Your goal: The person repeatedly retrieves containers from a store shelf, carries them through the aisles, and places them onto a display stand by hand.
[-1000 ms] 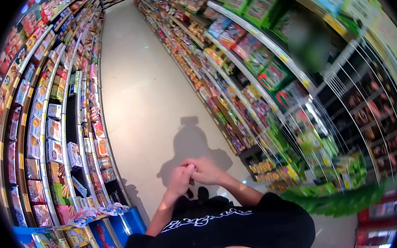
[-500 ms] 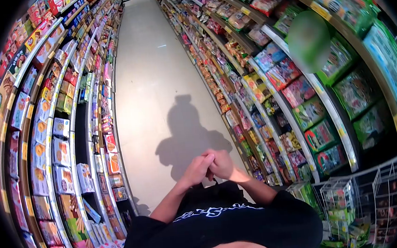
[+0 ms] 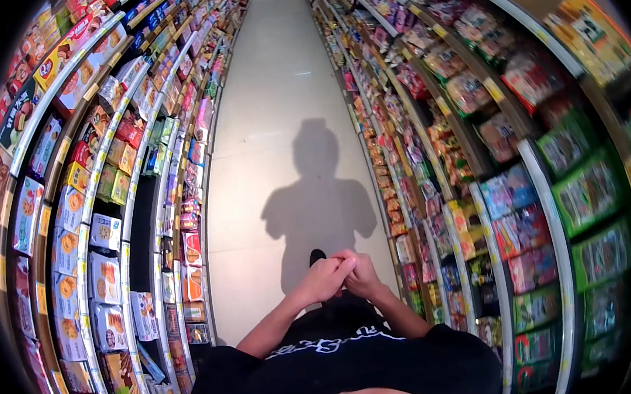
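Observation:
In front of my waist my two hands meet, clasped together. From the left comes my left hand, its fingers closed against the other. My right hand folds in from the right, also closed. No item shows in either one, though the space between the palms is hidden. Below them is my black T-shirt with white lettering, and the dark tip of a shoe peeks out just beyond.
A pale floor aisle runs ahead, with my shadow on it. Left stand shelves of boxed biscuits. The right shelves hold bagged snacks, including green packets and red packs.
The view has swung to the right and moved forward along the aisle. The wire basket rack at the lower right has left the view. My hands stay clasped.

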### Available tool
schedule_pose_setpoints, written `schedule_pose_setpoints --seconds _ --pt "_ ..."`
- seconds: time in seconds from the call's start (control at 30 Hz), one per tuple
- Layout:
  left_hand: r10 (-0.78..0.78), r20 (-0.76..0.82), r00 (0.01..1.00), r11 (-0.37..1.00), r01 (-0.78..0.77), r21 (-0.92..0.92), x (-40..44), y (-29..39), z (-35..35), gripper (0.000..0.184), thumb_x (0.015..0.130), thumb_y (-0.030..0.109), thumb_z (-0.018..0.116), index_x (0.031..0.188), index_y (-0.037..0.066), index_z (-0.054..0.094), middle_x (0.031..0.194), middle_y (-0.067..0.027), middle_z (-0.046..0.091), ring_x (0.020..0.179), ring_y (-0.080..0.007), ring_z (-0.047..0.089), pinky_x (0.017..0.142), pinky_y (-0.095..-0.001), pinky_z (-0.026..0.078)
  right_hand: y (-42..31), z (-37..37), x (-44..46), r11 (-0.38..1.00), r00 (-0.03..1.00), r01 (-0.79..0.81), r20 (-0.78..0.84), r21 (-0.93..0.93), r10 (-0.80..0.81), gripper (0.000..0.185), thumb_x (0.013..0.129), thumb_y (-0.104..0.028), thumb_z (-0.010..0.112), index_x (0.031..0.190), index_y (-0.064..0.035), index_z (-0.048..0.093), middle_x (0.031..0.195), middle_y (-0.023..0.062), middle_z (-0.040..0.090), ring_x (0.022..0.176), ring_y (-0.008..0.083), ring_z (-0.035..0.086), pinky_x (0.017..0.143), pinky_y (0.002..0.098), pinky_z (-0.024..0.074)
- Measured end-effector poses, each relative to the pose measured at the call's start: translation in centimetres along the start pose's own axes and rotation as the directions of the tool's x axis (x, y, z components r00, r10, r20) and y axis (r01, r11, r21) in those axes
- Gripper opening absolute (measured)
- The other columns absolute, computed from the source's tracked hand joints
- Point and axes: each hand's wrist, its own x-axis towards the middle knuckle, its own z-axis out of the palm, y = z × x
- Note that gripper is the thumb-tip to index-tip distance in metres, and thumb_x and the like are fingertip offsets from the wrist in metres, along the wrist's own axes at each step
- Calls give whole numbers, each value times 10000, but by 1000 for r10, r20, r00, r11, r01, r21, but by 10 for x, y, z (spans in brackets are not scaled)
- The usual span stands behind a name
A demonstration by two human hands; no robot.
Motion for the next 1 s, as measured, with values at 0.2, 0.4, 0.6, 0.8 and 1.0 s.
schedule_pose_setpoints --seconds 0.2,0.4,0.6,0.8,1.0 --pt "-38 -115 993 999 40 12 107 52 -122 575 1008 450 386 790 -32 612 604 -103 608 568 -194 634 539 -306 496 21 -19 177 999 996 25 -86 40 -21 120 937 -111 587 972 2 608 671 85 646 620 149 645 571 279 501" --pt "4 -245 969 971 -62 -230 183 61 -219 579 1005 477 422 735 -3 600 566 -63 559 485 -158 587 473 -286 478 46 -34 329 995 991 98 96 -5 -97 87 889 -51 557 946 -15 611 669 132 665 599 216 682 550 310 521" --pt "-65 -308 949 868 -99 -487 259 2 -307 634 986 566 417 728 14 593 542 -31 512 440 -141 544 428 -268 445 89 -16 452 990 940 -85 322 -113 117 200 881 -32 502 1037 -34 626 733 154 678 672 269 698 629 341 536" --pt "-116 -272 955 892 -21 -451 357 -22 -444 677 996 566 383 670 4 573 507 -33 493 445 -153 556 442 -292 456 122 -1 614 954 901 -144 364 -264 236 266 904 -45 515 1156 -52 597 782 187 672 751 355 684 704 390 533" --pt "14 -278 960 951 -100 -294 476 22 -587 714 969 613 401 621 9 555 515 -44 509 445 -167 559 435 -285 443 141 -18 782 966 976 8 212 -260 49 284 940 -94 492 1213 -71 566 792 207 667 735 382 676 668 421 527"
